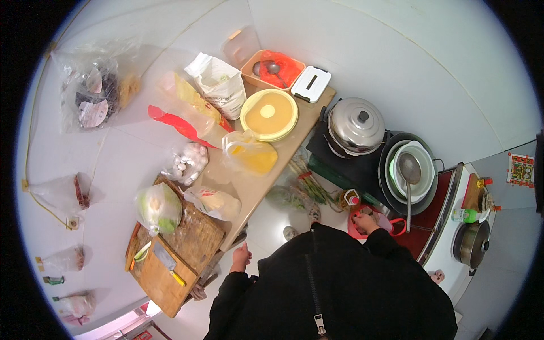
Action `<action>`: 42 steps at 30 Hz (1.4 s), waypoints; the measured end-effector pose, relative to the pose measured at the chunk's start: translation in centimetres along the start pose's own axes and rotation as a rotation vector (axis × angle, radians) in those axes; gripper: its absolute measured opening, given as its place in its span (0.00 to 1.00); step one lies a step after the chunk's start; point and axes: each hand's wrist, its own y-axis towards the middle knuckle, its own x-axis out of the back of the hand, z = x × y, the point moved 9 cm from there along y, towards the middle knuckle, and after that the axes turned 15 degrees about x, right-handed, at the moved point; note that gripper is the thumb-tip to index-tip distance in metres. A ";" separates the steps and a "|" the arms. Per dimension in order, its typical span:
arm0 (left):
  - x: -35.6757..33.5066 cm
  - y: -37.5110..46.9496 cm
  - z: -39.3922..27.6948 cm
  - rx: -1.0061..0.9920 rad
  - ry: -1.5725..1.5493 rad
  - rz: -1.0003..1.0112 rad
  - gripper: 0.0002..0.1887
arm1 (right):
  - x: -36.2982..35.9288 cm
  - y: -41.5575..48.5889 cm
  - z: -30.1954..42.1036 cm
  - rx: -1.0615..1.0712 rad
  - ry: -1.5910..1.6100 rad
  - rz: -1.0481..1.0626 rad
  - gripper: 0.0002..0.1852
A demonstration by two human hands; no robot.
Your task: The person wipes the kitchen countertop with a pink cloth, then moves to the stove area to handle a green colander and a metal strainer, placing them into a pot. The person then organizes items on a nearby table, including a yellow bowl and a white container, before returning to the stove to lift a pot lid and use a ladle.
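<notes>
My left hand (241, 256) hangs beside the table's near edge, thumb up and fingers loosely curled; I see nothing in it. My right hand (366, 222) reaches over the mouth of a red handled bag or basket (353, 232) on the right. Its fingertips are among the contents, and whether they grip anything is unclear. A bottle of amber oil (346, 199) with a red cap stands just beyond that hand. Nearest to my left hand on the table is a wooden chopping board (199, 236), with a smaller board (157, 280) bearing a yellow-handled cleaver (165, 257).
A bagged cabbage (159, 208), bagged eggs (187, 163) and a yellow-lidded tub (269, 114) crowd the table (255, 191). Rightward stand a lidded steel pot (356, 125) and nested basins with a skimmer (409, 170). Bundled green stalks (312, 180) lie near my shoes (291, 232).
</notes>
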 end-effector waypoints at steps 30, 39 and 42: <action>-0.4 2.6 1.0 0.015 -0.127 0.064 0.12 | -1.2 0.1 -0.9 -0.197 0.223 -0.031 0.13; -0.9 3.0 0.4 -0.053 -0.086 0.079 0.07 | -1.9 -0.6 -1.7 -0.299 0.399 -0.054 0.12; -0.5 2.4 -0.5 -0.122 -0.068 0.037 0.06 | -1.7 -0.8 -1.5 -0.302 0.404 -0.086 0.13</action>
